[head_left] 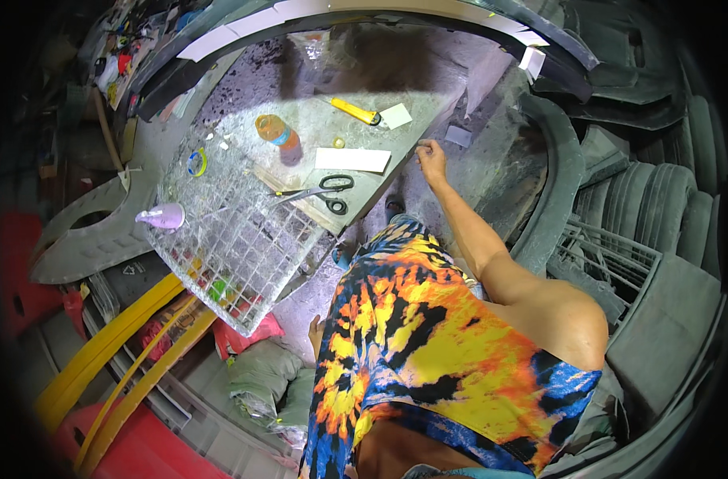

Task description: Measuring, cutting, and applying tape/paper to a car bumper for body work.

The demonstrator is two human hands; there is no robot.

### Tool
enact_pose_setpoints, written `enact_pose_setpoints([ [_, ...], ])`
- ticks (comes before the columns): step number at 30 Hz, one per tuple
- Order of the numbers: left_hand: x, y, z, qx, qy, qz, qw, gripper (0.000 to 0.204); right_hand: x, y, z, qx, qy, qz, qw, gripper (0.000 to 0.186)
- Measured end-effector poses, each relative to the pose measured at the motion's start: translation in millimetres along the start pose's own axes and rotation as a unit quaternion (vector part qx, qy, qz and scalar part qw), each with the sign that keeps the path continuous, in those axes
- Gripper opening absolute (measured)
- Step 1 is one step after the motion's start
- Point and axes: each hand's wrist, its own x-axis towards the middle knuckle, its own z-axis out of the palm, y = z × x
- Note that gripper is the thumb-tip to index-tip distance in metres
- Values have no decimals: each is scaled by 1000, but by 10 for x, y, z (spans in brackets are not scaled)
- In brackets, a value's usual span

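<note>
A long, flat, white rectangular strip (353, 160) lies crosswise on a dusty grey tabletop (436, 96), its right end near the table's slanting edge. Just below it, metal scissors with two black looped handles (320, 191) lie flat, handles to the right, loops spread apart, blades pointing left. Above the strip, a slim yellow utility cutter with a black end (356, 111) lies diagonally, black end at lower right. Just beside that end is a small, pale, square flat piece (396, 116), slightly turned.

Scissors (320, 191) had metal blades & plastic handles; wht strip (353, 160) looked smooth, matt; btl (271, 128) glossy plastic; grid (251, 326) rough metal.
</note>
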Motion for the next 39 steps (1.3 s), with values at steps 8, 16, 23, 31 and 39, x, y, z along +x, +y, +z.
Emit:
enact_pose_setpoints([
  [8, 286, 269, -83, -4, 17, -11, 1000, 16, 367, -430, 438, -221, 117, -149, 957, 56],
  [16, 638, 544, -274, -27, 110, -32, 993, 16, 404, -523, 659, -376, 87, -121, 914, 82],
  [23, 865, 750, -349, -51, 152, -47, 986, 17, 394, -483, 433, -344, 105, -73, 930, 80],
  [31, 972, 1096, -419, -42, 109, -53, 992, 18, -89, -932, 224, -204, 84, -369, 903, 83],
  [39, 1323, 2249, -718, -57, 116, 145, 981, 20, -564, -1418, 131, -70, -17, -460, 885, 82],
])
